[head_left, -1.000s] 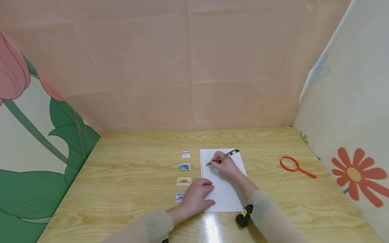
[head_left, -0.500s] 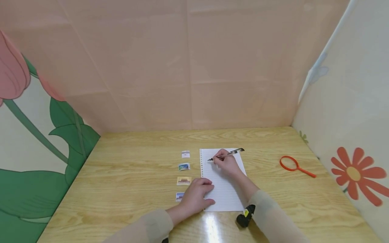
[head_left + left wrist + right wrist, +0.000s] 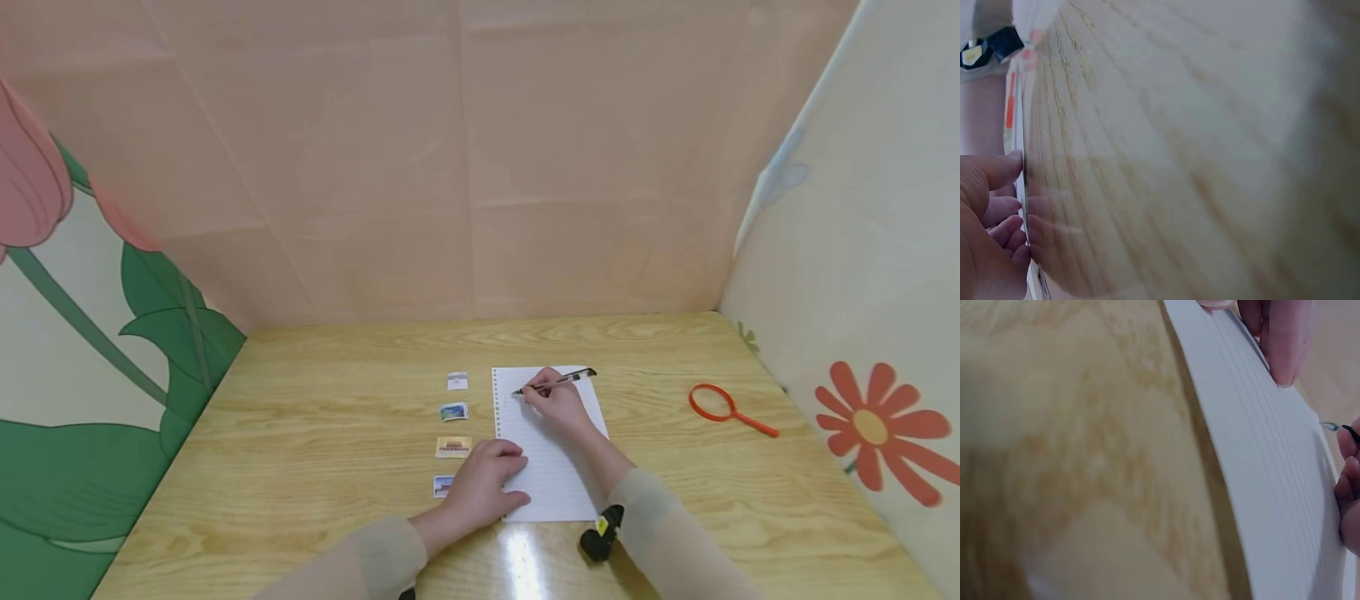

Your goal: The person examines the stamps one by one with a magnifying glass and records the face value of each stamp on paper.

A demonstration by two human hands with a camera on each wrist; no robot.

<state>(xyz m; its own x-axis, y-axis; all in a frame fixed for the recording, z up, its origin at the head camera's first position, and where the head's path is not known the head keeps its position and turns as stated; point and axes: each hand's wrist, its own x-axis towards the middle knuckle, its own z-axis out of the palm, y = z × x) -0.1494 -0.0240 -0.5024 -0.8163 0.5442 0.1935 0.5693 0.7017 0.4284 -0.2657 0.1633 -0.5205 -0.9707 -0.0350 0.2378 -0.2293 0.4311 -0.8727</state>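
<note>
A lined sheet of paper (image 3: 551,483) with punched holes down its left edge lies on the wooden table. My right hand (image 3: 558,408) pinches a black pen (image 3: 573,377) over the upper part of the sheet, its tip at the paper near the left margin. Faint marks show there, too small to read. In the right wrist view the pen's tip (image 3: 1330,426) meets the paper. My left hand (image 3: 487,483) rests on the sheet's lower left edge, fingers relaxed. Beside it lie a yellow stamp-like card (image 3: 453,447) and a partly covered blue one (image 3: 442,487).
Farther up the same column are a blue-green picture card (image 3: 453,412) and a pale card (image 3: 457,381). A red magnifying glass (image 3: 716,403) lies to the right on the table (image 3: 315,433). Printed sheets wall the back and sides.
My right hand has shifted slightly up the sheet with the pen, whose tip moved from lower near the margin to a higher spot. The left hand stays put.
</note>
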